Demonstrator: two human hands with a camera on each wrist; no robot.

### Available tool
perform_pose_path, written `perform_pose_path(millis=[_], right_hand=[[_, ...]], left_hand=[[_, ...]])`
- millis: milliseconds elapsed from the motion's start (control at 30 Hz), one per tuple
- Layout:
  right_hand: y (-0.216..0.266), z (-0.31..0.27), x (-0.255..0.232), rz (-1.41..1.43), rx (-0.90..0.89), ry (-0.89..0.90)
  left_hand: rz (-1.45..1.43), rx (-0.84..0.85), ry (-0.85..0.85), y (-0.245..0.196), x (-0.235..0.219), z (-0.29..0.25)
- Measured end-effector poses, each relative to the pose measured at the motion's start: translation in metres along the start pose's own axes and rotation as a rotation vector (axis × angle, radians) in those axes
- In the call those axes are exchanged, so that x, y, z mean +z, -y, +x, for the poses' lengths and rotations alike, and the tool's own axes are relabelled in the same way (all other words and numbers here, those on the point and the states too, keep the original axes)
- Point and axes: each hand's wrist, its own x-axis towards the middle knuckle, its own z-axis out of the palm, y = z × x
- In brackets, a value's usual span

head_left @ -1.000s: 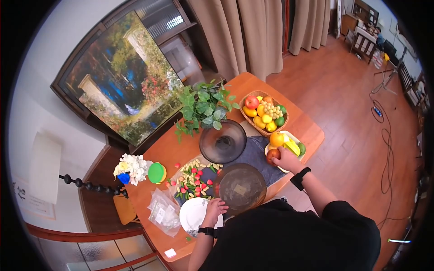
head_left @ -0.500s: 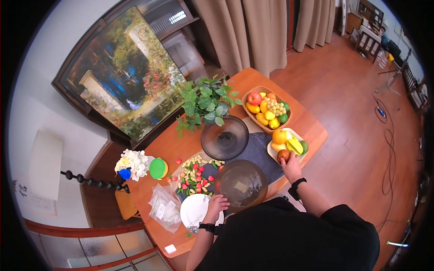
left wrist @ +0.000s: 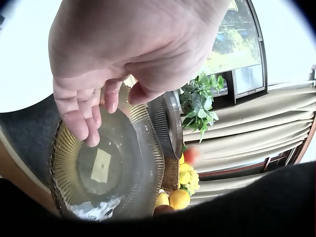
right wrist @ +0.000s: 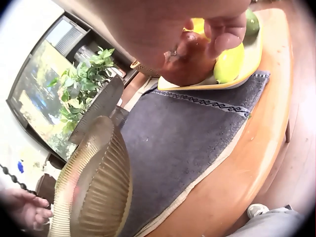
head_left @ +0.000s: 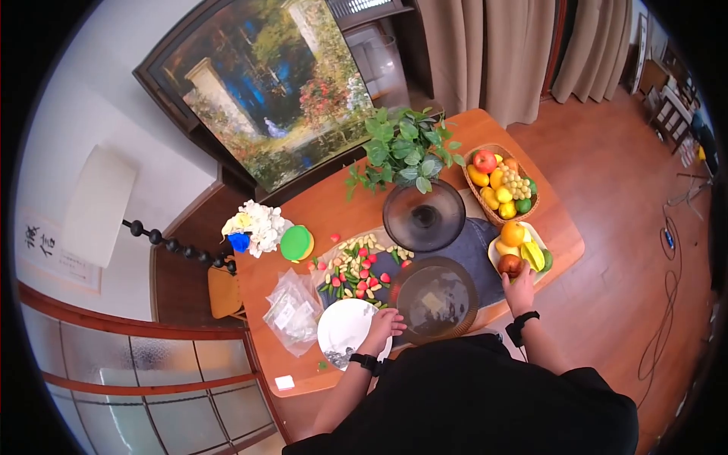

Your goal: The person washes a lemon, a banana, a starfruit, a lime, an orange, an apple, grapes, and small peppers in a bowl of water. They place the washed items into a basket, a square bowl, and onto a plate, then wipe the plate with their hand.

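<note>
In the head view my right hand (head_left: 519, 292) is at the near edge of a cream dish (head_left: 540, 277), its thumb and fingers around the near side of a reddish-brown pomegranate (head_left: 510, 265). The right wrist view shows curled fingers (right wrist: 224, 44) against that pomegranate (right wrist: 185, 69). An orange (head_left: 513, 233), a yellow star fruit (head_left: 533, 255) and a green fruit (head_left: 547, 262) share the dish. My left hand (head_left: 385, 327), fingers loosely bent and holding nothing, is over the edge of a white plate (head_left: 345, 326), beside a ribbed amber glass bowl (left wrist: 123, 148).
A dark glass dish (head_left: 425, 216) stands behind the bowl, near a leafy plant (head_left: 409, 148) and a fruit basket (head_left: 470, 186). Small artificial vegetables and peanuts (head_left: 364, 269) lie on a dark cloth (right wrist: 173, 133). Plastic bags (head_left: 294, 315), a green-lidded tub (head_left: 296, 243) and white flowers (head_left: 262, 227) are leftward.
The pomegranate has shifted inward from the dish's left edge, and my right hand has moved from over it to its near side. My left hand barely moves; the head view has turned.
</note>
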Motion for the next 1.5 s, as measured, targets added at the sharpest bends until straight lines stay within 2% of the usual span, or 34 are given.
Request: perform_pose_path(millis=[100, 200, 300, 333, 367, 433, 467, 533, 667, 700, 767, 833, 867, 900, 967, 1033, 1067, 1133, 1167, 1233, 1367, 1500], right_hand=[[0.003, 0.002, 0.001, -0.024, -0.036, -0.028], [0.019, -0.003, -0.012, 0.011, -0.175, -0.105], [0.047, -0.011, -0.025, 0.061, -0.253, 0.005], [0.052, -0.014, -0.020, 0.026, -0.363, -0.048], [0.057, -0.015, -0.018, 0.022, -0.373, -0.043], [0.085, -0.021, -0.020, 0.027, -0.623, 0.072], [0.098, -0.025, -0.015, 0.076, -0.665, 0.128], [0.129, -0.026, -0.006, 0.115, -0.814, 0.315], [0.195, -0.024, 0.031, 0.155, -1.065, 0.642], [0.207, -0.020, 0.048, 0.151, -1.071, 0.646], [0.224, -0.015, 0.094, 0.000, -1.081, 0.907], [0.243, -0.012, 0.139, -0.012, -1.049, 0.916], [0.251, -0.014, 0.155, -0.019, -1.016, 0.920], [0.262, -0.017, 0.164, -0.017, -1.013, 0.925], [0.281, -0.023, 0.180, -0.202, -0.865, 0.858], [0.289, -0.027, 0.201, -0.207, -0.832, 0.868], [0.290, -0.031, 0.211, -0.191, -0.793, 0.841], [0.296, -0.033, 0.220, -0.185, -0.732, 0.841], [0.298, -0.034, 0.223, -0.185, -0.729, 0.842], [0.303, -0.037, 0.227, -0.177, -0.648, 0.842], [0.305, -0.034, 0.243, -0.195, -0.611, 0.837], [0.304, -0.031, 0.253, -0.240, -0.593, 0.856]], left_hand=[[-0.061, 0.032, -0.027, -0.006, -0.011, 0.002], [-0.043, 0.076, -0.098, -0.019, -0.033, 0.004], [-0.024, 0.148, -0.188, -0.025, -0.062, 0.012], [0.012, 0.161, -0.240, -0.029, -0.070, 0.014], [0.032, 0.191, -0.295, -0.032, -0.077, 0.015], [0.112, 0.234, -0.413, -0.029, -0.092, 0.030], [0.104, 0.236, -0.413, -0.025, -0.103, 0.042], [0.342, 0.416, -0.560, -0.004, -0.129, 0.080], [0.424, 0.448, -0.647, -0.032, -0.124, 0.074], [0.413, 0.435, -0.629, -0.039, -0.122, 0.074], [0.399, 0.414, -0.610, -0.036, -0.121, 0.083], [0.341, 0.430, -0.556, -0.024, -0.124, 0.103], [0.342, 0.349, -0.534, -0.042, -0.113, 0.086], [0.344, 0.344, -0.535, -0.040, -0.114, 0.090], [0.467, 0.474, -0.610, -0.037, -0.118, 0.097], [0.507, 0.444, -0.600, -0.040, -0.120, 0.097], [0.587, 0.466, -0.665, -0.041, -0.119, 0.097], [0.655, 0.517, -0.768, -0.041, -0.117, 0.097], [0.657, 0.515, -0.766, -0.043, -0.119, 0.098], [0.676, 0.438, -0.761, -0.060, -0.118, 0.090], [0.774, 0.244, -0.775, -0.078, -0.119, 0.088], [0.795, 0.241, -0.725, -0.072, -0.123, 0.104]])
